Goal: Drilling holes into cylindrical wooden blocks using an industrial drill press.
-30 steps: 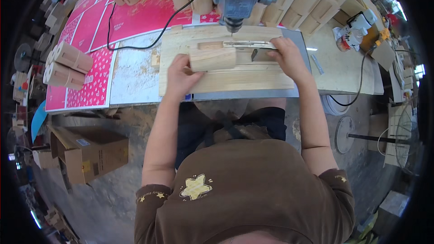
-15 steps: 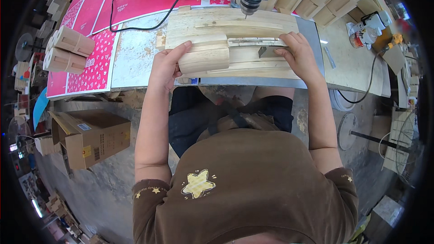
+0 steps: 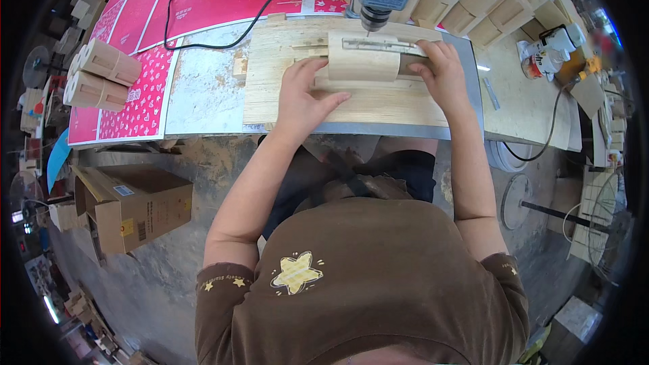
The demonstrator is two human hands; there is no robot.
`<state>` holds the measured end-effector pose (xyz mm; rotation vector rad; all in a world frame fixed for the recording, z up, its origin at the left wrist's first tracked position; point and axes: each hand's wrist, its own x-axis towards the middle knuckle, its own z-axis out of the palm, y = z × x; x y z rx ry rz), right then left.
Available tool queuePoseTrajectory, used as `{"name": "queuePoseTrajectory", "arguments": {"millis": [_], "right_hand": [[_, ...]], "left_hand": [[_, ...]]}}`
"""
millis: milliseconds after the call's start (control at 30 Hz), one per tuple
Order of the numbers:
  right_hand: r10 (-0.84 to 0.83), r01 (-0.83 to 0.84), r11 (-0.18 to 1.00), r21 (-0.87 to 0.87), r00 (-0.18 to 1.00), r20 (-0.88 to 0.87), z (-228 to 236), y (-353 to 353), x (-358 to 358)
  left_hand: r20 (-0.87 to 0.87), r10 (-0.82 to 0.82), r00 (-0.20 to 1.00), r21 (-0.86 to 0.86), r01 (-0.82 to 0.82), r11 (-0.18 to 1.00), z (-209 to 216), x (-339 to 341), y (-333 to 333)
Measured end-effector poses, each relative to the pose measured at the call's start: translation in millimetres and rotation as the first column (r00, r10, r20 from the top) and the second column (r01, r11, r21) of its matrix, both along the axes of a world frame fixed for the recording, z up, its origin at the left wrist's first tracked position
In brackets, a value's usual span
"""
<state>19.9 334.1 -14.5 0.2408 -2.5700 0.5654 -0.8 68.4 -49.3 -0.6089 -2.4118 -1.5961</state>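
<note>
A rounded pale wooden block lies on a flat wooden board beneath a bench drill. Along its upper side runs a narrow slotted strip, and a grey metal plate shows at its right end. My right hand pinches this metal jig at that end, thumb below and fingers above. At the block's left end is my left hand, thumb and fingers spread apart. Its fingertips are close to the block; whether they touch it I cannot tell.
Several similar wooden pieces are stacked behind the drill, with more on the pink sheet at left. A black cable curves across the bench. A blue-grey cutter-like tool lies at right. A cardboard box stands on the floor.
The wooden block has moved right and away from me, under the drill, and the metal jig now overlaps it. My left hand has loosened its grip on the block and spread.
</note>
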Motion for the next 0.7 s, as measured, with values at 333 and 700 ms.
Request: {"name": "queuePoseTrajectory", "arguments": {"millis": [333, 700], "right_hand": [[0.032, -0.038, 0.989, -0.142, 0.998, -0.046, -4.2, -23.9, -15.1], [-0.187, -0.058, 0.716, -0.696, 0.944, -0.271, 182.0, -20.0, -76.4]], "left_hand": [[-0.246, 0.136, 0.96, -0.352, -0.219, 0.91, -29.0, -26.1, -9.8], [-0.187, 0.121, 0.975, -0.366, -0.183, 0.912, -21.3, -24.8, -9.0]]}}
